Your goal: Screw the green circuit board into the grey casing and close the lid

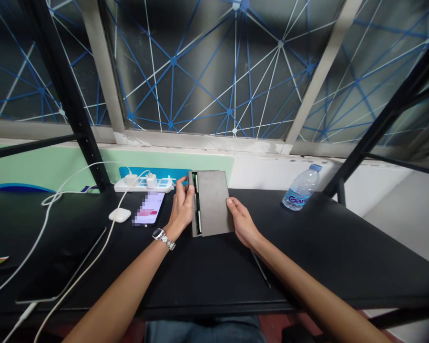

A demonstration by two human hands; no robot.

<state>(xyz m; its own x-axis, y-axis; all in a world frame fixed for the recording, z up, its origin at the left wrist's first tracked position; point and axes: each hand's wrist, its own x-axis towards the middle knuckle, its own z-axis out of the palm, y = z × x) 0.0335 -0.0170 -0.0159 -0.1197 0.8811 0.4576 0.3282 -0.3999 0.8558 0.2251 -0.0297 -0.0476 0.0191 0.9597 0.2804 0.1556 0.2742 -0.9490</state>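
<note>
Two hands are working above a wide black desk (307, 247), under a large window (200, 71) with a blue and white net pattern, and black shelf posts (71, 105) are rising on both sides. A dark tablet (60, 267) is lying on the left part of the desk, white cables (43, 238) are running beside it, and a white power strip (143, 185) is sitting at the back. A grey metal case (212, 202) is staying between the hands, with a green circuit board (197, 202) showing along its left side; I cannot tell if it is touching the desk. The left hand (180, 209) and the right hand (242, 221) are gripping its two long sides, with their fingers (232, 202) clenched on it. A phone (149, 208) and a white earbud case (119, 215) are lying left of the left hand, and a thin black pen (260, 267) is lying under the right wrist.
</note>
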